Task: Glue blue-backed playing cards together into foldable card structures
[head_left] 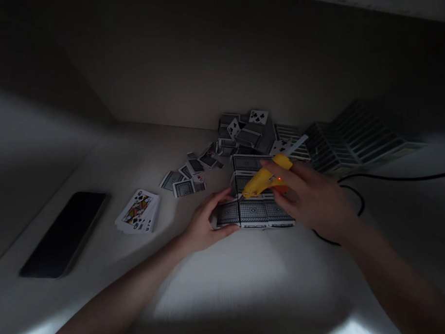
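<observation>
My right hand is wrapped around a yellow hot glue gun with a small red light lit on its side. A pale glue stick pokes out of its back end. The gun's nozzle points down at a seam in a box-like structure of playing cards, patterned backs facing up. At its left end, my left hand grips a folded playing-card block between thumb and fingers, against the larger structure. Part of the structure lies hidden behind the gun and my right hand.
Loose and folded cards lie behind on the left, and a heap of cards is near the wall. A face-up card stack and a black phone lie left. Dark striped panels and a black cord are right.
</observation>
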`<state>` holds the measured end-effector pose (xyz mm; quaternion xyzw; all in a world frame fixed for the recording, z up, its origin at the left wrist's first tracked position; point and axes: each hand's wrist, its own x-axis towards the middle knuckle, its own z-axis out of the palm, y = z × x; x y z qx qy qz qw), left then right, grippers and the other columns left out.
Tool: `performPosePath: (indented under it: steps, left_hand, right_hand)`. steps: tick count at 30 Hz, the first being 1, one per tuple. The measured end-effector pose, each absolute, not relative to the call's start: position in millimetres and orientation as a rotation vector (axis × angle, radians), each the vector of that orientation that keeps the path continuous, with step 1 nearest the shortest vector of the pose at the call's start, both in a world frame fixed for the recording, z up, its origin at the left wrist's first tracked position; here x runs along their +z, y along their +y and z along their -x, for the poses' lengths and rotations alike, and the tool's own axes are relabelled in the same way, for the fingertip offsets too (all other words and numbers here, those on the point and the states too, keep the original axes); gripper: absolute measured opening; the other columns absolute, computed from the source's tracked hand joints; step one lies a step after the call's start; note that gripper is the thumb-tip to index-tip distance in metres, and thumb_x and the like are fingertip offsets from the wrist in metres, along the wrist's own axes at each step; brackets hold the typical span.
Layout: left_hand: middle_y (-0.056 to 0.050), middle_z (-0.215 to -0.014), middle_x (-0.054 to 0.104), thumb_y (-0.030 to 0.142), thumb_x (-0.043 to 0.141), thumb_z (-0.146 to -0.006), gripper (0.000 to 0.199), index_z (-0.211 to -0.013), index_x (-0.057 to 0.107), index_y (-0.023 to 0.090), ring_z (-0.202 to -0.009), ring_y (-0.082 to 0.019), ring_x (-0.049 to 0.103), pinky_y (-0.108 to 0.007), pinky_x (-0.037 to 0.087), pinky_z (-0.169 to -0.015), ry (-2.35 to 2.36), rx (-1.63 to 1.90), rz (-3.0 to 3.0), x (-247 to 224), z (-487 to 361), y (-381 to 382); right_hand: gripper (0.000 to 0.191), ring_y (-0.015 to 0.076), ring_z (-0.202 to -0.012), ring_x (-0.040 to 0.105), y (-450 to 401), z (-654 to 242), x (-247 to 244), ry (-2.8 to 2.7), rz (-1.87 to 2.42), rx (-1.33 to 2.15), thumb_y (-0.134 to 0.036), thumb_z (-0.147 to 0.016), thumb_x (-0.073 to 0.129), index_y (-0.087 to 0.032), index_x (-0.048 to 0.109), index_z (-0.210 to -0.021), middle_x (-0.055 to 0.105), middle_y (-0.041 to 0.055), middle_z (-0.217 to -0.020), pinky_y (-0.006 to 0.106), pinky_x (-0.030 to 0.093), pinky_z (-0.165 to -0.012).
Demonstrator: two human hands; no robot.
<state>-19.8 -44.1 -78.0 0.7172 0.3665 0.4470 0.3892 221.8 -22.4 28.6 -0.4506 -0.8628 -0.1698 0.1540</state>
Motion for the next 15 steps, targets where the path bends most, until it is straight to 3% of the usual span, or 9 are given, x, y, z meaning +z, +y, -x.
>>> performPosePath:
  steps: [15]
  left_hand:
    - [-0.009,-0.117,0.059,0.027,0.078,-0.07,0.084,-0.14,0.031,0.029,-0.11,-0.024,0.056,-0.044,0.041,-0.099,0.873,1.147,-1.666,-86,18,-45]
  right_hand:
    - [0.051,0.018,-0.077,0.056,-18,-212,48,-2.682,1.199,-0.671,-0.022,-0.089,0.048,-0.026,0.042,-0.139,0.058,0.0049,-0.089,0.027,0.041,-0.057]
